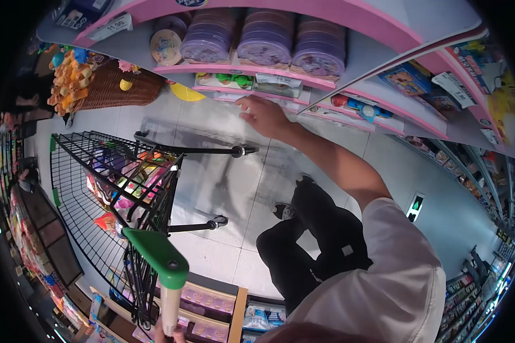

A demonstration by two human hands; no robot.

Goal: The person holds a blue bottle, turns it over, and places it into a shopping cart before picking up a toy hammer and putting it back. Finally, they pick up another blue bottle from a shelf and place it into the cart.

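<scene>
My right hand reaches out in front of the lower pink shelves. Its fingers are loosely bent and a little apart, with nothing visible in them. Just above it, small toys in green packaging sit on a low shelf behind a price tag. At the bottom edge of the view, my left hand is wrapped around the pale handle of a shopping cart, under its green end cap. Inside the black wire cart lie several colourful snack bags.
Round purple tubs fill the shelf above my right hand. A wicker basket with orange plush toys stands at the upper left. Boxed toys line the right shelf. Pale floor tiles run beneath the cart and my legs.
</scene>
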